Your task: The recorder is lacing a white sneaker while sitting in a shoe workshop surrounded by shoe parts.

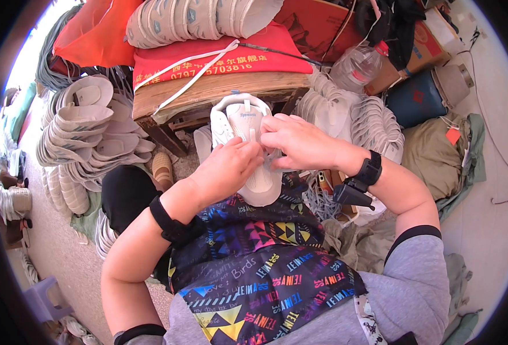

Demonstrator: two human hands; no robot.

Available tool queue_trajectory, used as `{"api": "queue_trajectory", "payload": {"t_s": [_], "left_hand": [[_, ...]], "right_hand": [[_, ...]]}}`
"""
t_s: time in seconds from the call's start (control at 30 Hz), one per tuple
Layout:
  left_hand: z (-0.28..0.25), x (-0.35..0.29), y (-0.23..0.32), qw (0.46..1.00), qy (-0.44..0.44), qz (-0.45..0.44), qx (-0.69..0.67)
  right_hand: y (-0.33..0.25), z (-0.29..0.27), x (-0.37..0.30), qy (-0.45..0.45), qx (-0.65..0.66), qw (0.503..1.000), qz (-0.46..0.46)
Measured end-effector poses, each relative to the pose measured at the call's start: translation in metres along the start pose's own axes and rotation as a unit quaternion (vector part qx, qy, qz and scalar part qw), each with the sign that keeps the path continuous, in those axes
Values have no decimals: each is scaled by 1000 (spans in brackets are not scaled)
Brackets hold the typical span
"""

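A white and beige sneaker [264, 188] rests over my lap, its toe toward me and its padded collar toward the wooden stool. My left hand [226, 165] is closed on the sneaker's left side, with the fingertips at the tongue and eyelet edge. From the other side my right hand [300, 140] reaches in with bent fingers, pinched together at the right eyelet edge. Whether a lace is between the right fingertips is hidden. A dark patterned apron [265, 259] covers my lap under the shoe.
Beyond the shoe stands a wooden stool [196, 95] with a red cloth, a loose white lace and a row of shoe uppers [196, 23]. Stacked uppers [79, 135] lie left, more [380, 123] right. A bundle of laces [321, 201] sits beside my right forearm.
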State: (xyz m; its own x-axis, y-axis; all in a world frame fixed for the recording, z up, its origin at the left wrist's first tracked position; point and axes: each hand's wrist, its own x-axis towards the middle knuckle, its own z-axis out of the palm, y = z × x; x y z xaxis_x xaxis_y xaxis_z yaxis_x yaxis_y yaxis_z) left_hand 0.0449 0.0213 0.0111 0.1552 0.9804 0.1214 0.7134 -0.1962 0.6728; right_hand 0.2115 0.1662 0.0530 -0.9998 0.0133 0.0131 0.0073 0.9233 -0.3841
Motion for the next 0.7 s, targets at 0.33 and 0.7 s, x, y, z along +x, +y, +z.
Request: {"api": "queue_trajectory", "payload": {"t_s": [0.33, 0.7], "left_hand": [[-4, 16, 3, 1000, -19, 3, -9], [4, 30, 9, 978, -4, -157, -135]], "right_hand": [[4, 13, -2, 34, 22, 999, 21], [4, 31, -13, 186, 52, 981, -8]]}}
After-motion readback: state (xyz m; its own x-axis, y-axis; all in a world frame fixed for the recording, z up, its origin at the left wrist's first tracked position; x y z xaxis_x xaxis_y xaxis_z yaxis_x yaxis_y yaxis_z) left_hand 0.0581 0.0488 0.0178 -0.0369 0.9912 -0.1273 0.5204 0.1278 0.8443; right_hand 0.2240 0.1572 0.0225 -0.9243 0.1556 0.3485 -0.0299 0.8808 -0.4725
